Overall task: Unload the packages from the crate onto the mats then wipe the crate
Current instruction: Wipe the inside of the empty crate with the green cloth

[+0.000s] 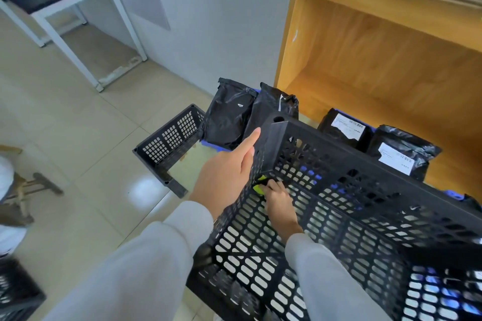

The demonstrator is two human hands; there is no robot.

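Your crate (339, 216) fills the lower right of the frame, black, perforated with oval slots and holding no packages that can be seen; the unloading looks done and the wiping under way; your left hand (227, 169) braces the crate's outer wall at centre frame, fingers straight, index finger pointing up along the corner; your right hand (279, 203) reaches inside, fingers curled round a yellow-green cloth (259, 185) pressed into the inner corner; black packages (229, 114) stand just above the crate on blue mats (214, 145), two more with white labels at right; the remaining walls and floor of the crate likely still need wiping.
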